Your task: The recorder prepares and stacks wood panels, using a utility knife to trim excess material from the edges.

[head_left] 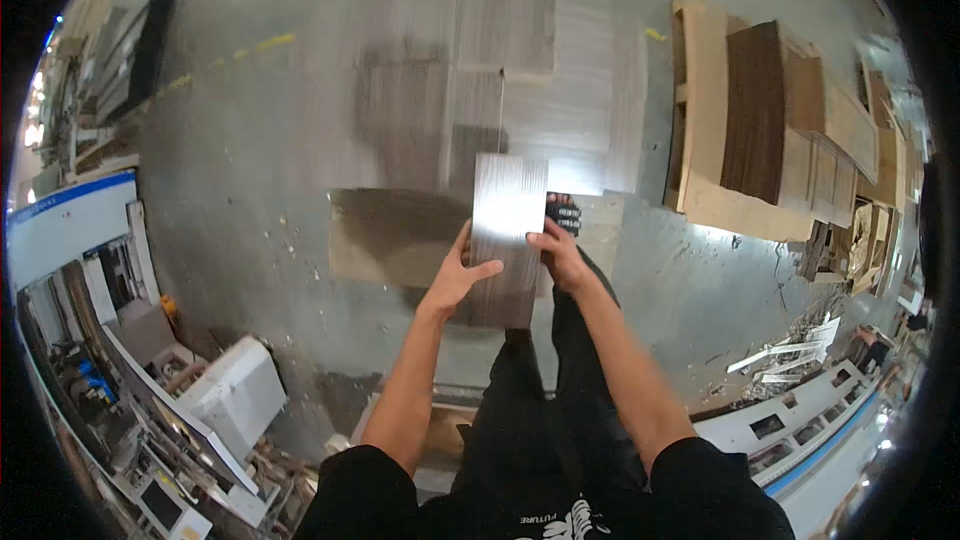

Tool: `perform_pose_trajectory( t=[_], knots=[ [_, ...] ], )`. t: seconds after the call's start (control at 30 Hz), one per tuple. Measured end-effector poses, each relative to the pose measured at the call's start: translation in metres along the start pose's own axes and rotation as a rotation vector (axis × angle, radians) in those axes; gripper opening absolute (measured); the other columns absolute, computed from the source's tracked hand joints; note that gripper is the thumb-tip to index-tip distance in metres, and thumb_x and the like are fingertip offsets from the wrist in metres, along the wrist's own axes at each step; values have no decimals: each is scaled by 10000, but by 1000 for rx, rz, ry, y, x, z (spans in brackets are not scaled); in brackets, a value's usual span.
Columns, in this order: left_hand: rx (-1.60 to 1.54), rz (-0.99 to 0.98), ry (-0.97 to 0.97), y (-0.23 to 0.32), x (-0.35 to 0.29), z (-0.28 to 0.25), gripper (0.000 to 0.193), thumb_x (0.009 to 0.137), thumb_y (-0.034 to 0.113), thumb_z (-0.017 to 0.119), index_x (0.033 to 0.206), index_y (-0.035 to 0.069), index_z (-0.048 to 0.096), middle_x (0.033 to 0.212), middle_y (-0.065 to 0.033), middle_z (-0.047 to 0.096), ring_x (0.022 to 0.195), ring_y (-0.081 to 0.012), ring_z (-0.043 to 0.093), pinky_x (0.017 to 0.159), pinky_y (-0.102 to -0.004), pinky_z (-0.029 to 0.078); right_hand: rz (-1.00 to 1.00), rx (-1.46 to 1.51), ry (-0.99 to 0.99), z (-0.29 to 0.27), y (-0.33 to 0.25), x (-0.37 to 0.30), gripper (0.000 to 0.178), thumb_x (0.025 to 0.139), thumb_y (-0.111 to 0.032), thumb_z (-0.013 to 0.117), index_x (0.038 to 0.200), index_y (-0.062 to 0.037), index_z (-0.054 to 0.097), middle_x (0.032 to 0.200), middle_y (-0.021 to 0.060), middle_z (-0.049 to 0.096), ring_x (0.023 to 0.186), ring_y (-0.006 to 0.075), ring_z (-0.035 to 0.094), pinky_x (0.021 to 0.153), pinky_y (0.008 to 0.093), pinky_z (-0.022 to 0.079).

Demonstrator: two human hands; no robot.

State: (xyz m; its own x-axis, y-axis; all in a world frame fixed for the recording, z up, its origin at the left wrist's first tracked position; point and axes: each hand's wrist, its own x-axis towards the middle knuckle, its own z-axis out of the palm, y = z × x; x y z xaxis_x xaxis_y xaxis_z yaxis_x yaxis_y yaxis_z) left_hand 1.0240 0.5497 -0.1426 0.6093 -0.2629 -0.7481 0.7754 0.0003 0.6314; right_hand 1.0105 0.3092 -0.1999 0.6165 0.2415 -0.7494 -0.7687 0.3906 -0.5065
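Note:
Between my two hands is a narrow wood-grain board (505, 280), grey-brown, with a bright glare across its upper middle. My left hand (463, 268) grips its left edge, the thumb lying over the face. At the right edge my right hand (562, 258) holds it with the thumb on the near face; the other fingers are mostly hidden behind. Beyond the board, several larger panels (505, 20) of similar grey wood grain lie flat on the floor, edge to edge. A brown sheet (395, 235) lies on the floor just before them.
To the right, wooden pallets (700, 140) bear a stack of dark brown panels (752, 110) and box-like wooden pieces. Machinery with a white housing (235, 395) stands at lower left. White scraps (790, 350) litter the floor at lower right, near a long white machine (800, 410).

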Motion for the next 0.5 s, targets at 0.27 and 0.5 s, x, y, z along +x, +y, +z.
perform_pose_trajectory(
  t=[0.27,0.5],
  knots=[
    [-143,55,227,-59,128,-38,1161,746,257,985,1609,-91,291,1554,-227,501,1419,-316,511,1204,-421,386,45,-60,44,-25,-10,145,977,866,-368,830,1637,5,359,1559,208,497,1434,350,478,1191,504,380],
    [-282,84,245,-84,151,-61,1113,794,264,962,1591,-119,288,1585,-248,468,1437,-323,497,1201,-424,401,40,36,47,-8,-15,181,930,859,-335,842,1593,29,404,1505,181,535,1417,336,485,1210,463,355]
  ],
)
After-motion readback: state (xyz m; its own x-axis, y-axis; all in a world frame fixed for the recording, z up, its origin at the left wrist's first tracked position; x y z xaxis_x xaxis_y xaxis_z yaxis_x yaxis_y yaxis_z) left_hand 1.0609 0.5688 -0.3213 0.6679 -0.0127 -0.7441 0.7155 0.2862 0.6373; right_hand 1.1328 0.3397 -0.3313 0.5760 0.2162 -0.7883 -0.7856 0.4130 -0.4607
